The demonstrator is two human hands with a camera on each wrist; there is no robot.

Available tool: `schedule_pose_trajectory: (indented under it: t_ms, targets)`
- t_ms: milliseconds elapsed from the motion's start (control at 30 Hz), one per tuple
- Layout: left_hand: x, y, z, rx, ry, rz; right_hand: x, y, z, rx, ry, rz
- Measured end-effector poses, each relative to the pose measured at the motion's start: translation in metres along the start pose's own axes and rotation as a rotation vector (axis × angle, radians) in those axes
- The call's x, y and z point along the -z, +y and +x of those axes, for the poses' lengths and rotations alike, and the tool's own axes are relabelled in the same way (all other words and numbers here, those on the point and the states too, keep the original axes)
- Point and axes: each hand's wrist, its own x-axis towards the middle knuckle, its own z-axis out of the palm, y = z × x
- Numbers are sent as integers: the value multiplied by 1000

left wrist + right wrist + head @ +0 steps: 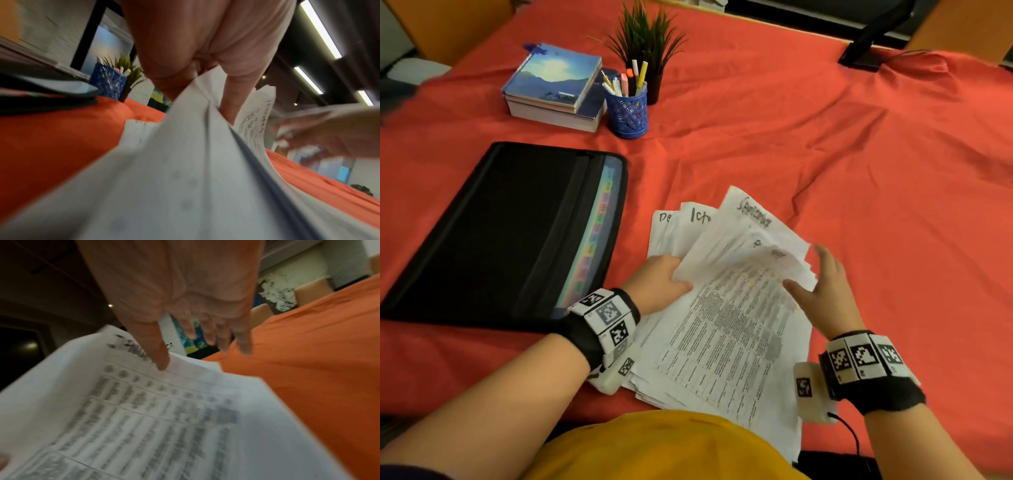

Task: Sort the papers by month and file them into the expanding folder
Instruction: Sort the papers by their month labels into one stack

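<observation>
Sorting Papers on a Red Table

Covering the table, a rumpled red cloth [791,130] bears a flat black zippered expanding folder [510,229] at nine o'clock. At six lies a loose stack of white printed papers [736,329]. Left hand [659,282] grips several lifted sheets; right hand [825,286], fingers [209,331] spread straight, touches the stack's edge.

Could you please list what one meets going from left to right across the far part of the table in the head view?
Stack of books with a blue cover → blue perforated pen cup → green potted plant → black stand base.
</observation>
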Motion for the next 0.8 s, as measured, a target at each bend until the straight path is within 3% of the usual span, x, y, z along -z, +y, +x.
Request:
schedule_pose_trajectory:
  t_ms: [67,167,433,700,800]
  targets:
    - [12,0,-5,19,64,-27,3,17,-4,-245,-110,-36]
    - [36,-5,-12,92,176,-100,-4,43,-8,-379,-262,-71]
    - [80,-36,-36,349,502,-410,-27,27,-10,-323,-265,-6]
    - [119,-57,-54,327,673,-486,-50,-5,-10,-328,-299,-108]
    - [138,-65,-57,318,696,-486,-46,7,-3,-355,-225,-46]
